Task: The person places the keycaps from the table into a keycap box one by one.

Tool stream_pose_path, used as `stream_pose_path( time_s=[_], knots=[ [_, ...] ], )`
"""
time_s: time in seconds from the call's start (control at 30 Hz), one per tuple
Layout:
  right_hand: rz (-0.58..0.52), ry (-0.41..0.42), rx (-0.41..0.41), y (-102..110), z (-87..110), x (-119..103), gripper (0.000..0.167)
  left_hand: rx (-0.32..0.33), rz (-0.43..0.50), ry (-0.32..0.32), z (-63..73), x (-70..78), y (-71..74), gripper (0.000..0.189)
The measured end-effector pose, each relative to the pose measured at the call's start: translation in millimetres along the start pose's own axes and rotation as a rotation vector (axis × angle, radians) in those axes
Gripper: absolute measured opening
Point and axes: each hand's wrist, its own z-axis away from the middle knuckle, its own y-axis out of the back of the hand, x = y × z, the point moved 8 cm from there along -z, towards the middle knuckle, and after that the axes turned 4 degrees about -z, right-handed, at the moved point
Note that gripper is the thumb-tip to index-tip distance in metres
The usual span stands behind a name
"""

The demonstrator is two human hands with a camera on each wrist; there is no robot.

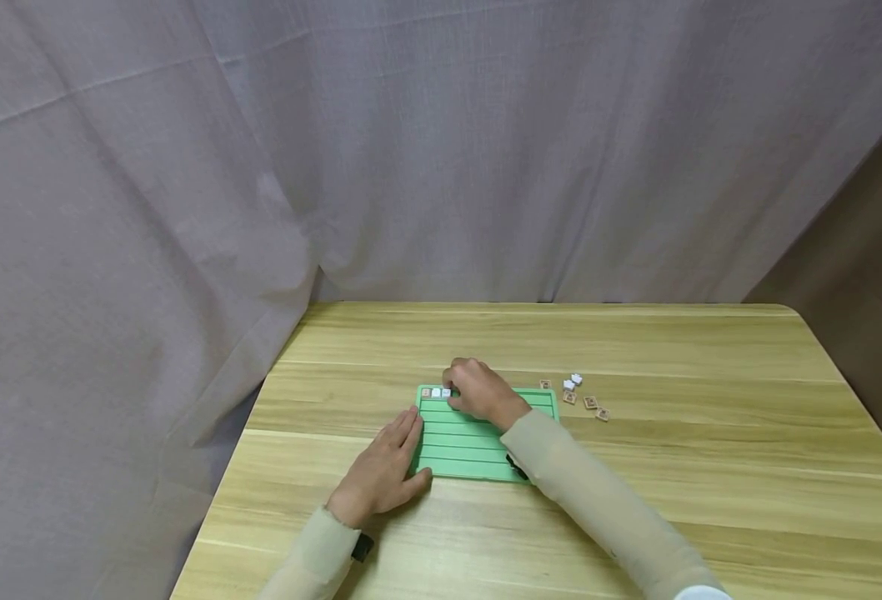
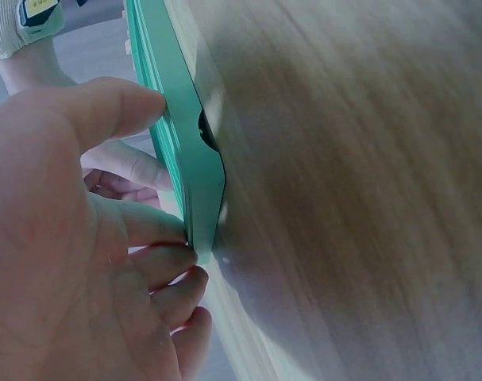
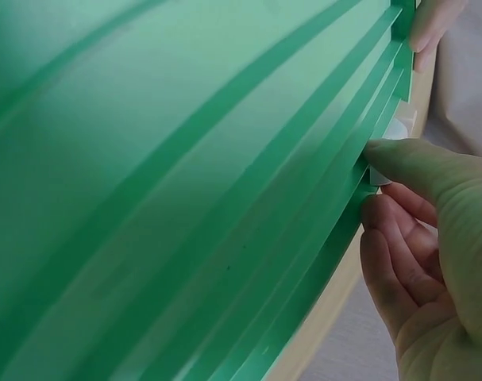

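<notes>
Tiles (image 1: pixel 437 392) sit in the green tray (image 1: pixel 463 451), far row, where we find the right hand (image 1: pixel 483 395) pinching a white tile (image 3: pixel 380 176), the left hand (image 1: pixel 381 473) straight-fingered against the edge, and advise seating squarely.

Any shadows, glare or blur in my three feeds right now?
Head: pale sheen on the wooden table below the green tray, whose tiles show too small to read; left wrist: broad dark shadow across the table, grain smeared soft; right wrist: pale glare between the tray's ridges, nearest ones blurred.
</notes>
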Motion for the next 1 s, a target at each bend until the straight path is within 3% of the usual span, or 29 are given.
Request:
stream_pose_path(
  time_s=[0.37, 0.53, 0.77, 1.0],
  knots=[
    [-0.049, -0.005, -0.031, 11.7, 6.7, 0.1, 0.006, -0.016, 0.018, 0.014, 1.0, 0.8, 0.9, 0.081],
    [-0.028, 0.01, -0.036, 30.6, 14.1, -0.2, 0.006, -0.019, 0.009, 0.014, 0.3, 0.6, 1.2, 0.081],
    [0.015, 0.03, -0.006, 64.9, 27.1, 8.7, 0.02, -0.021, 0.012, 0.013, -1.8, -0.8, 0.2, 0.081],
    [0.029, 0.005, 0.005, 98.1, 54.7, 28.7, 0.024, -0.007, 0.008, 0.001, -3.3, -0.4, 1.3, 0.081]
  ],
)
